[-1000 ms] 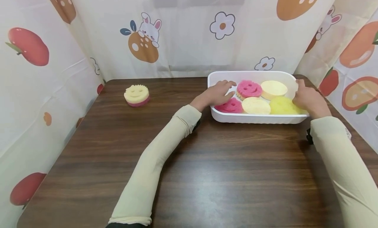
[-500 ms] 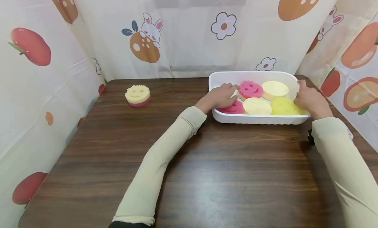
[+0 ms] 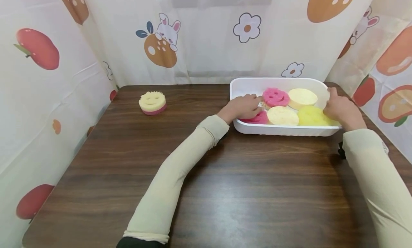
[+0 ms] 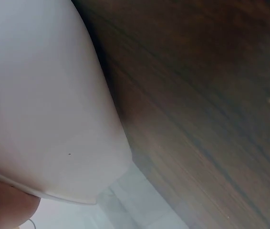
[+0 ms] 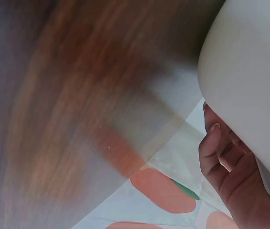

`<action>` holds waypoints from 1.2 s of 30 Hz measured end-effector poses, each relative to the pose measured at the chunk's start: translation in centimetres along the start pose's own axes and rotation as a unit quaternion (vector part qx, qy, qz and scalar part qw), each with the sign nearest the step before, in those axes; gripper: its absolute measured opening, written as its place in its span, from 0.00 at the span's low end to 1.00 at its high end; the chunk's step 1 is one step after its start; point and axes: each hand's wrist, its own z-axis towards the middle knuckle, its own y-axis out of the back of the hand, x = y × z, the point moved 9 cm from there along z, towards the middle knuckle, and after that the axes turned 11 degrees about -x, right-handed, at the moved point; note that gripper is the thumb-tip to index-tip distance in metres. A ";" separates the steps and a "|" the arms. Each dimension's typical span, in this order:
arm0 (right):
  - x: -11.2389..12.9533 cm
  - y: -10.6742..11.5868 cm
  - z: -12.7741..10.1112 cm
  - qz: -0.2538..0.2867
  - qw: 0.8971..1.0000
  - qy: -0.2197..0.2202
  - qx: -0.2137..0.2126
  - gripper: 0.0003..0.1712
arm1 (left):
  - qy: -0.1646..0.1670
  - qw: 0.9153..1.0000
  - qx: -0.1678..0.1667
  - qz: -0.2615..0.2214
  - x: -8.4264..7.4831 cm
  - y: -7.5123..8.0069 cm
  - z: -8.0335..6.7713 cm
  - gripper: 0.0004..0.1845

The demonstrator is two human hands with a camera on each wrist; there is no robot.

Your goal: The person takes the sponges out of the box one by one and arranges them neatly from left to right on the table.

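My left hand (image 3: 243, 107) reaches over the left end of a white plastic tray (image 3: 286, 130), its thumb and fingertips right at the left edge of a pink smiley-face sponge (image 3: 275, 97). Under that hand lies another pink sponge (image 3: 260, 117), partly covered. My right hand (image 3: 343, 110) grips the tray's right end. In the right wrist view, its fingers (image 5: 211, 140) curl beside the tray wall (image 5: 249, 71). The left wrist view shows mostly the outer tray wall (image 4: 54, 109), which hides the left fingertips.
Two pale yellow round sponges (image 3: 283, 116) and a bright yellow sponge (image 3: 313, 115) also lie in the tray. A pale yellow and pink smiley sponge (image 3: 152, 103) sits at the far left of the brown wooden table (image 3: 209, 191). Printed curtains (image 3: 206, 44) border the table.
My left hand has moved a little right and deeper into the tray, closer to the pink smiley-face sponge. My right hand stays at the tray's right end.
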 end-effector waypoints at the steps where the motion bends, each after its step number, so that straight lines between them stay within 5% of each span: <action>1: -0.1 0.0 0.0 0.001 1.000 -0.002 0.000 0.43 | -0.001 1.000 0.002 0.003 0.0 -0.1 0.1 0.30; 36: -0.1 0.0 0.0 0.000 1.000 0.016 -0.011 0.39 | -0.015 0.999 0.038 -0.002 -0.7 -1.7 0.7 0.22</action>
